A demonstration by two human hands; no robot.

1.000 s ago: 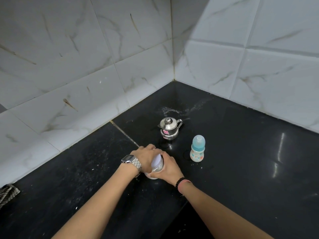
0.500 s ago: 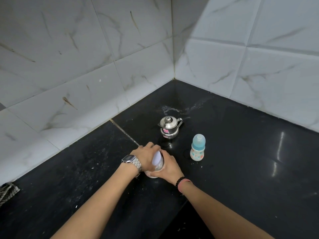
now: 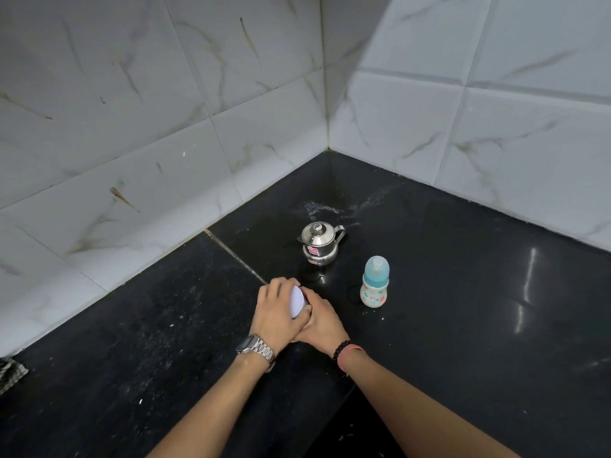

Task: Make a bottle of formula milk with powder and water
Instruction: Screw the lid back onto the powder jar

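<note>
A small powder container with a white lid (image 3: 296, 305) stands on the black counter (image 3: 463, 325) between my hands. My left hand (image 3: 276, 314) curls over the lid from the left. My right hand (image 3: 322, 322) grips the container's body from the right, which is mostly hidden. A baby bottle (image 3: 375, 282) with a blue cap and patterned white body stands upright to the right, apart from my hands. Behind them a small steel kettle (image 3: 319, 243) with a lid stands near the corner.
White marble-look tiled walls (image 3: 165, 127) meet in a corner behind the kettle. Water is splashed on the counter (image 3: 327, 209) near that corner. A grey woven cloth (image 3: 10, 375) lies at the far left edge.
My left hand has turned on the lid, so more of the white lid shows tilted toward the right. The bottle and kettle have not moved.
</note>
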